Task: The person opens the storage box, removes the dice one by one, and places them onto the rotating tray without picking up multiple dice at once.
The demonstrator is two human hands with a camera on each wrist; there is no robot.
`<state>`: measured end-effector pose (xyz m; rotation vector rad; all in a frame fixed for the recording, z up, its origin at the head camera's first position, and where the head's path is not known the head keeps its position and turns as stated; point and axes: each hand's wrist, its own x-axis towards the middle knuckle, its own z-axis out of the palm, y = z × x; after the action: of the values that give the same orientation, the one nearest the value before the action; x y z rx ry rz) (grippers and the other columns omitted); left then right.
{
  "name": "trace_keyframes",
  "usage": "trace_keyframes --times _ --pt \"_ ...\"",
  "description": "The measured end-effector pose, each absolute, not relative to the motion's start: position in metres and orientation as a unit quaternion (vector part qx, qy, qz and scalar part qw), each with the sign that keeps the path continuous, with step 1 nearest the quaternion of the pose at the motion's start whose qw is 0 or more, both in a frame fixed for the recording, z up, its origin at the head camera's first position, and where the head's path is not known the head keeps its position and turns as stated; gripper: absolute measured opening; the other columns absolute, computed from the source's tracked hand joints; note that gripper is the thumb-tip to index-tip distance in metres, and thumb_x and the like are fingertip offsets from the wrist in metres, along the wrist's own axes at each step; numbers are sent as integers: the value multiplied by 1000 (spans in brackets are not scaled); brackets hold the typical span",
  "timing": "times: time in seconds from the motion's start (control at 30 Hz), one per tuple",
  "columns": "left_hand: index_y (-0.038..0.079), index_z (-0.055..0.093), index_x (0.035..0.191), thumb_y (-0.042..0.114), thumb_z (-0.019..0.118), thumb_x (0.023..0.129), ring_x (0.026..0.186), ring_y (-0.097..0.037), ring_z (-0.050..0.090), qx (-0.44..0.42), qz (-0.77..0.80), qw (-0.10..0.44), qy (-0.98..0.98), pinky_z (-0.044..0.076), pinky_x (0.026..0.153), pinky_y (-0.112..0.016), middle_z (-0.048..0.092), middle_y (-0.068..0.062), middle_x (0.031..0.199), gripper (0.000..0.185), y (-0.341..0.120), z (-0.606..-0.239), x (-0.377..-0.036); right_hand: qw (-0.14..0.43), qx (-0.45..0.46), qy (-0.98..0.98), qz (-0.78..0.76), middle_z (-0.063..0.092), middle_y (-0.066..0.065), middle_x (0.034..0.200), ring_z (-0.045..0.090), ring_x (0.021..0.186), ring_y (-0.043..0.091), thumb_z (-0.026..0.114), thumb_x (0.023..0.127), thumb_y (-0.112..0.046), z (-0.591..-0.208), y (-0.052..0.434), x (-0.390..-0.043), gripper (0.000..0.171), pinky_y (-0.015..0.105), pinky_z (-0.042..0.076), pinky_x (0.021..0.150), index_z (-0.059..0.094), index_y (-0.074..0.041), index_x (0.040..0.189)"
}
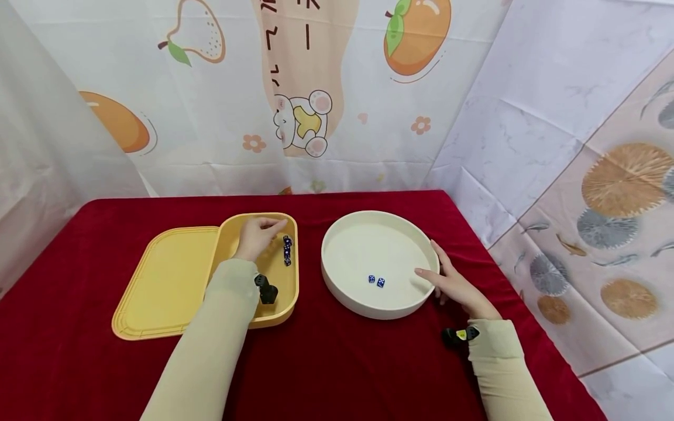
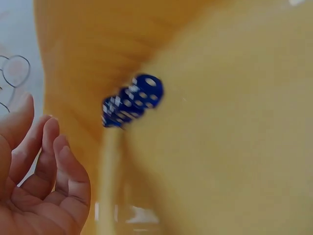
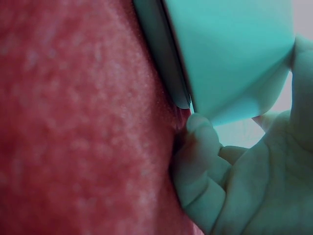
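My left hand (image 1: pixel 257 237) hovers inside a yellow rectangular box (image 1: pixel 272 320), near its far end. Its fingers are loosely bent, and nothing shows between them in the left wrist view. Several dark blue dice (image 1: pixel 286 250) with white pips sit in a row along the box's right wall, just beside that hand (image 2: pixel 49 181). On the right, a round white tray (image 1: pixel 368 245) has its rim gripped by my right hand (image 1: pixel 458 286), thumb inside and the other fingers outside and low. Two blue dice (image 1: pixel 381 282) lie on the tray's floor.
A yellow lid (image 1: pixel 163 286) lies flat on the red tablecloth (image 1: pixel 337 374), against the box's left side. Patterned curtains (image 1: pixel 210 117) hang behind the table and along its right side. Red cloth separates box and tray.
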<state>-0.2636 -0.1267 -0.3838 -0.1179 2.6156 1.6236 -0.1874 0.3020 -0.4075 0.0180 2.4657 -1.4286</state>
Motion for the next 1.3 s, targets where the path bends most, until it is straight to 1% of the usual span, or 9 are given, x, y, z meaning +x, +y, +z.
trace_keyframes --times 0.1,0.27,0.4,0.5,0.63,0.8,0.9,1.13,1.3 --pt "3 66 127 36 62 98 88 -25 62 -41 512 44 857 49 71 -28 67 -20 113 44 -128 -388 -265 146 10 855 -497 49 5 64 50 56 18 63 95 -39 -408 302 -188 95 34 47 51 -6 -31 159" --pt "0 66 125 33 64 97 84 -17 59 -37 478 73 875 47 69 -23 69 -15 106 43 -133 -398 -270 149 10 854 -498 49 5 64 50 56 18 61 96 -37 -409 302 -188 94 34 47 51 -7 -30 159" --pt "-1 66 124 29 64 97 86 -20 61 -25 461 77 884 46 68 -23 70 -16 105 41 -134 -402 -270 148 8 854 -498 49 5 64 50 56 18 62 96 -38 -408 301 -189 94 35 47 51 -7 -30 159" --pt "-1 64 127 27 62 98 93 -24 63 -22 456 79 886 48 74 -27 68 -19 113 41 -132 -402 -267 146 5 855 -498 49 5 64 50 56 18 63 95 -38 -408 301 -188 95 35 47 51 -7 -30 159" --pt "-1 62 130 27 62 98 106 -31 62 -17 443 84 893 50 87 -37 66 -22 122 42 -129 -404 -265 147 8 855 -497 49 5 64 50 56 17 63 95 -40 -411 302 -188 95 34 47 51 -6 -32 159" --pt "0 62 131 27 61 99 115 -34 59 0 412 90 907 48 96 -43 62 -21 130 42 -124 -407 -265 146 12 855 -498 49 5 64 50 56 17 64 94 -41 -414 303 -187 95 34 47 51 -5 -33 159" --pt "1 63 131 27 59 100 114 -33 58 1 402 93 911 49 95 -42 62 -21 129 40 -123 -407 -265 146 11 856 -496 49 5 64 50 56 17 64 94 -41 -414 303 -187 95 34 47 51 -5 -33 159" --pt "3 65 126 26 61 98 105 -30 60 -6 401 88 912 50 85 -36 65 -20 121 37 -123 -405 -266 146 8 859 -491 49 5 64 50 56 16 64 94 -41 -411 303 -188 95 34 49 51 -6 -33 159" --pt "2 65 126 26 62 98 106 -31 60 -11 404 93 910 50 87 -38 64 -20 121 37 -122 -402 -265 146 8 860 -489 49 5 64 50 56 16 63 94 -41 -410 303 -188 95 34 49 51 -6 -32 159"
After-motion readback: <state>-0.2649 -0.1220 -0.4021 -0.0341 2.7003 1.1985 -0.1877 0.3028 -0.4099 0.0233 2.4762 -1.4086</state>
